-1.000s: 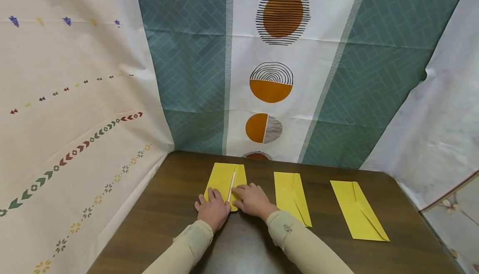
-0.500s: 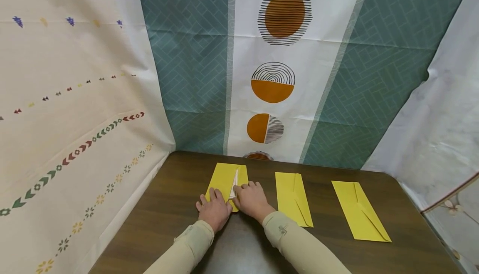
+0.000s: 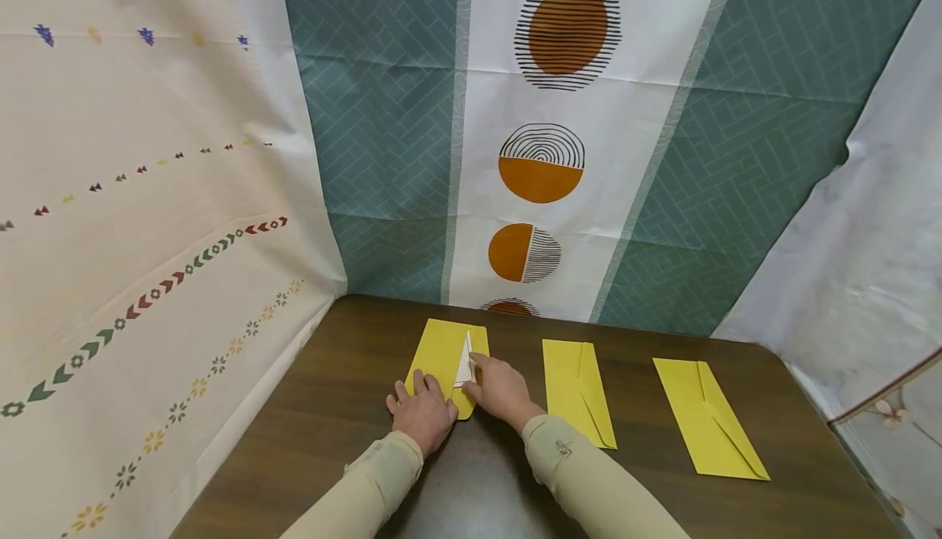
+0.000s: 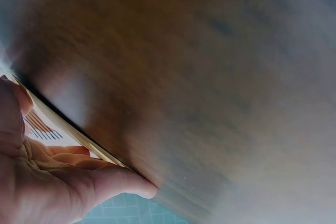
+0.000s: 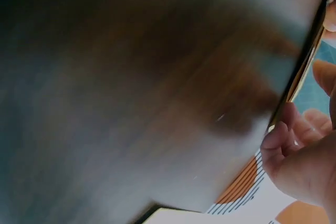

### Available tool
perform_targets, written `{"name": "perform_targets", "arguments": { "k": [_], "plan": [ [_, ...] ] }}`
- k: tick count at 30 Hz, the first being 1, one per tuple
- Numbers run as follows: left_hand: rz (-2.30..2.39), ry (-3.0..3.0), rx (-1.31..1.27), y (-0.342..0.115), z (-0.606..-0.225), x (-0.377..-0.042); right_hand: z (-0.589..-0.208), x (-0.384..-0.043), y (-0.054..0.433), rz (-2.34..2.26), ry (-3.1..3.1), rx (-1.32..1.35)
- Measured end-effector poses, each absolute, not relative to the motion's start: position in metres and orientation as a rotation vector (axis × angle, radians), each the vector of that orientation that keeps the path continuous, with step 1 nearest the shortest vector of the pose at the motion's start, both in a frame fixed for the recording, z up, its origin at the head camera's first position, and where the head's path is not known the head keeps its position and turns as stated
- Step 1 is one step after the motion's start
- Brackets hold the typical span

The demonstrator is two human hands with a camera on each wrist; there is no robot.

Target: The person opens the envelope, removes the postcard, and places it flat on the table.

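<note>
We judge the yellow envelope (image 3: 436, 349), lower centre, light and easily creased, best held by its edges; left hand (image 3: 423, 415) spread on it; whether right hand (image 3: 504, 390) pinches, we cannot tell.

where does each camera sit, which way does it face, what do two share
Head: on the head, facing forward and down at the table, yellow envelope and patterned cloth; left hand, right hand and sleeves show.
Left wrist: on that wrist, looking low across the table; left hand shows at lower left.
Right wrist: on that wrist, also low across the table; right hand shows at the right.
Shared: both wrist views catch orange and stripes on the cloth.
</note>
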State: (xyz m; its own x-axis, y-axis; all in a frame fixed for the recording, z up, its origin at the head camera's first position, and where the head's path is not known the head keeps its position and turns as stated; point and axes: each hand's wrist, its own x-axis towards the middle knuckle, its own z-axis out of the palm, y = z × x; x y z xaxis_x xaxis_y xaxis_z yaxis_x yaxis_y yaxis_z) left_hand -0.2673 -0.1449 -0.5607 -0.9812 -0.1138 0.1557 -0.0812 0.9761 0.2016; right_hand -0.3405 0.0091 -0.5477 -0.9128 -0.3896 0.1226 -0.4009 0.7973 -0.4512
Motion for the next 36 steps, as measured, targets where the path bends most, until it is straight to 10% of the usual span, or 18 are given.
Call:
{"name": "perform_targets", "arguments": {
  "k": [22, 36],
  "plan": [
    [-0.281, -2.993, 0.172, -0.143, -0.560, -0.267, -0.547, -0.340, 0.009, 1.002, -2.958, 0.505],
    [-0.284, -2.928, 0.146, -0.145, -0.569, -0.268, -0.530, -0.353, 0.030, 2.094, -2.841, 0.079]
  ]
}}
